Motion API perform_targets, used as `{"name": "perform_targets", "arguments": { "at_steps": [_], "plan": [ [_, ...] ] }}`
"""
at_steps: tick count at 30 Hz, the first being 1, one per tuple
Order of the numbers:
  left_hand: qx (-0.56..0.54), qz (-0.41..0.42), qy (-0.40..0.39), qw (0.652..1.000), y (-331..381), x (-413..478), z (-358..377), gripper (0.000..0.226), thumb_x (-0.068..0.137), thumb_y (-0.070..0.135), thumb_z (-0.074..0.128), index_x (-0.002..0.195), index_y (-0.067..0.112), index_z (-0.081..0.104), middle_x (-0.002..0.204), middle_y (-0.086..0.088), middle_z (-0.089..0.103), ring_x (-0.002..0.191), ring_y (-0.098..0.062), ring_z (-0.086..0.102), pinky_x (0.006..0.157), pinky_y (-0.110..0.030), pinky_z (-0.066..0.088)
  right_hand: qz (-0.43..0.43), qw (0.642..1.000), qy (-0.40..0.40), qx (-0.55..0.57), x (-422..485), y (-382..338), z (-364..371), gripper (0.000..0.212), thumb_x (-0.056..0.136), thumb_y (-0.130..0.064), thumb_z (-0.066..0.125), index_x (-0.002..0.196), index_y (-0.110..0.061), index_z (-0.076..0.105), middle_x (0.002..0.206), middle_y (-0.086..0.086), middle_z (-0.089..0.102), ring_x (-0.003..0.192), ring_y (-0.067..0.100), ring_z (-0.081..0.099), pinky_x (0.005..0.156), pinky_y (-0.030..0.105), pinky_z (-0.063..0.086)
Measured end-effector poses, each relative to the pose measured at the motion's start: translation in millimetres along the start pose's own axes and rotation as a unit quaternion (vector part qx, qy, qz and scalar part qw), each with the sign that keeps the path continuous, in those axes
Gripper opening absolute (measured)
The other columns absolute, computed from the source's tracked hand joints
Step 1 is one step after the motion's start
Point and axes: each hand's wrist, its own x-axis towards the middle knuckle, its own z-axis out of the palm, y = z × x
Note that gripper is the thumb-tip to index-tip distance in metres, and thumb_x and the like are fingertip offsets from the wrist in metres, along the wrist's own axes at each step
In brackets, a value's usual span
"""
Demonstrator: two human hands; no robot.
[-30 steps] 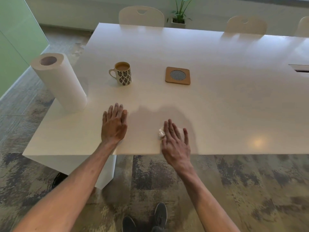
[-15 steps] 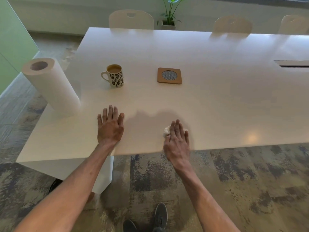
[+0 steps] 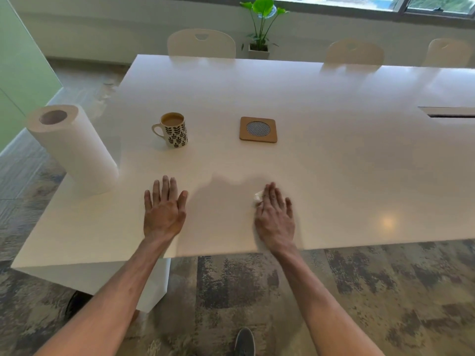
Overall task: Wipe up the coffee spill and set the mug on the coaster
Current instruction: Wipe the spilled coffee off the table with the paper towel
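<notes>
We press a crumpled paper towel wad (image 3: 257,197) under our flat right hand (image 3: 275,214), fingers straight, at the table's (image 3: 334,176) near edge. The hand has slid slightly right within the last second, so we judge wiping continues. Our left hand (image 3: 164,211) lies flat, empty. The leaf-print mug (image 3: 176,132), full, stands left of the cork coaster (image 3: 258,129), apart from it.

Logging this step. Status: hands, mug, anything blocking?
Left hand flat on white table, empty. Right hand flat, pressing crumpled white paper towel wad. Leaf-patterned white mug of coffee upright, apart from square cork coaster. Nothing between them.
</notes>
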Motion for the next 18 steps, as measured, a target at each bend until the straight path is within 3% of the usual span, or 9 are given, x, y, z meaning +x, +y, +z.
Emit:
{"name": "perform_targets", "arguments": {
  "at_steps": [6, 11, 15, 18],
  "plan": [
    [0.013, -0.005, -0.014, 1.0, 3, 0, -5, 0.078, 0.108, 0.066, -0.003, 0.174, 0.025, -0.009, 0.182, 0.002, -0.016, 0.169, -0.02, -0.018, 0.137, -0.051, -0.01, 0.002, 0.997, -0.013, 0.072, 59, -47, -1, 0.064, 0.117, -0.037, 0.012, 0.173, -0.014, -0.007, 0.182, 0.0, -0.015, 0.168, 0.012, -0.012, 0.137, 0.039, -0.007],
    [-0.018, -0.014, 0.0, 1.0, 6, 2, -9, 0.07, 0.112, 0.059, 0.005, 0.175, 0.029, 0.001, 0.183, 0.007, -0.006, 0.17, -0.016, -0.009, 0.138, -0.049, -0.005, -0.1, 0.989, -0.059, 0.088, 71, -117, 14, 0.064, 0.117, -0.039, 0.013, 0.173, -0.014, -0.006, 0.181, 0.0, -0.015, 0.168, 0.012, -0.013, 0.136, 0.037, -0.01],
    [-0.035, -0.006, 0.013, 0.999, 6, 2, -15, 0.075, 0.106, 0.053, -0.006, 0.176, 0.028, 0.011, 0.184, 0.006, 0.007, 0.171, -0.017, 0.0, 0.138, -0.047, 0.001, -0.185, 0.976, -0.091, 0.072, 59, -155, 27, 0.065, 0.116, -0.036, 0.018, 0.174, -0.015, -0.004, 0.182, 0.0, -0.013, 0.168, 0.012, -0.012, 0.138, 0.039, -0.005],
    [-0.038, -0.008, 0.016, 0.999, 5, 2, -18, 0.062, 0.116, 0.045, 0.011, 0.175, 0.027, 0.016, 0.184, 0.004, 0.011, 0.171, -0.018, 0.004, 0.138, -0.046, 0.004, -0.237, 0.964, -0.106, 0.052, 42, -158, 32, 0.065, 0.116, -0.037, 0.019, 0.174, -0.017, -0.004, 0.182, -0.002, -0.013, 0.168, 0.01, -0.011, 0.138, 0.038, -0.005]
  ]
}}
